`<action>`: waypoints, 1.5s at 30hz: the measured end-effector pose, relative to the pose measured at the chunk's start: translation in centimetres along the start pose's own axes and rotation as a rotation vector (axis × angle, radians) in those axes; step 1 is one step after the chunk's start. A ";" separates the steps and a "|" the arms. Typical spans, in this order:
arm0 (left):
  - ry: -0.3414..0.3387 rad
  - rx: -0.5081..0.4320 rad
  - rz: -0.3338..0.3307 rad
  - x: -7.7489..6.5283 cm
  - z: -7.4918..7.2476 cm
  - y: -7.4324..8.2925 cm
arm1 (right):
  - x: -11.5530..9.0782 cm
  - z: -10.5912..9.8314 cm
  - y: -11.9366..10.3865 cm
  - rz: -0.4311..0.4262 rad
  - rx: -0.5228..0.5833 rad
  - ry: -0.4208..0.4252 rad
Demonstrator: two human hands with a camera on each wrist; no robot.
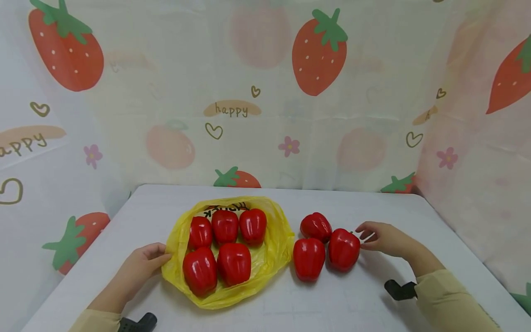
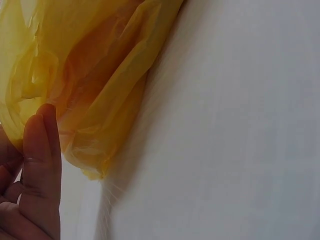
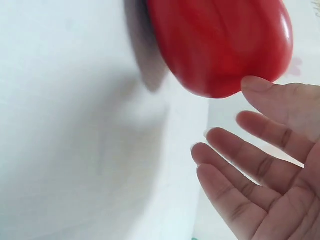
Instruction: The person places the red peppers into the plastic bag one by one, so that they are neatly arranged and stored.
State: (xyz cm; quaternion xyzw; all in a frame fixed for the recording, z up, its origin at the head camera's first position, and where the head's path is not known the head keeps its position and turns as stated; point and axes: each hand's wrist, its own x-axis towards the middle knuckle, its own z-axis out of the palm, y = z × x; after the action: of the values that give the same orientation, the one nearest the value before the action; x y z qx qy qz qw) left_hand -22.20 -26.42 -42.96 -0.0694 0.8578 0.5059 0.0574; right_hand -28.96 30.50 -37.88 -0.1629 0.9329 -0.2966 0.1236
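A yellow plastic bag (image 1: 271, 272) lies spread on the table with its mouth wide, and several glossy red bell peppers (image 1: 234, 263) sit inside it. My left hand (image 1: 141, 267) pinches the bag's left rim between thumb and fingers; the left wrist view shows the thin yellow plastic (image 2: 110, 95) at the fingertips. To the right of the bag, three more red bell peppers stand close together. My right hand (image 1: 386, 240) is beside the rightmost pepper (image 1: 344, 250), fingers spread and relaxed. In the right wrist view the thumb tip is at that pepper's (image 3: 225, 45) edge, the palm holding nothing.
The white table (image 1: 332, 304) has its far edge against a pale curtain (image 1: 265, 157) printed with strawberries and hearts. More of that printed cloth rises along the left and right sides. Black straps with a stub (image 1: 400, 289) are worn on both wrists.
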 end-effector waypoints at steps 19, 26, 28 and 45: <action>-0.007 -0.005 -0.005 0.1 0.0 -0.1 | -1.3 3.0 -0.6 0.134 0.231 0.001; 0.003 -0.001 -0.004 0.0 0.1 0.0 | -1.2 3.5 -1.0 0.126 0.207 0.019; 0.004 -0.001 -0.003 0.0 0.1 0.1 | -1.1 3.6 -1.0 0.120 0.189 0.028; -0.009 -0.020 0.008 -0.2 0.0 0.1 | -1.3 2.2 -0.1 0.089 0.191 0.034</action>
State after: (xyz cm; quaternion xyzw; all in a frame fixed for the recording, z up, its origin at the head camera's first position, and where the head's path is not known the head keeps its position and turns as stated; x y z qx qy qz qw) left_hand -22.07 -26.34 -42.86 -0.0642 0.8529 0.5148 0.0585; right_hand -27.00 29.79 -39.42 -0.1036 0.9086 -0.3810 0.1359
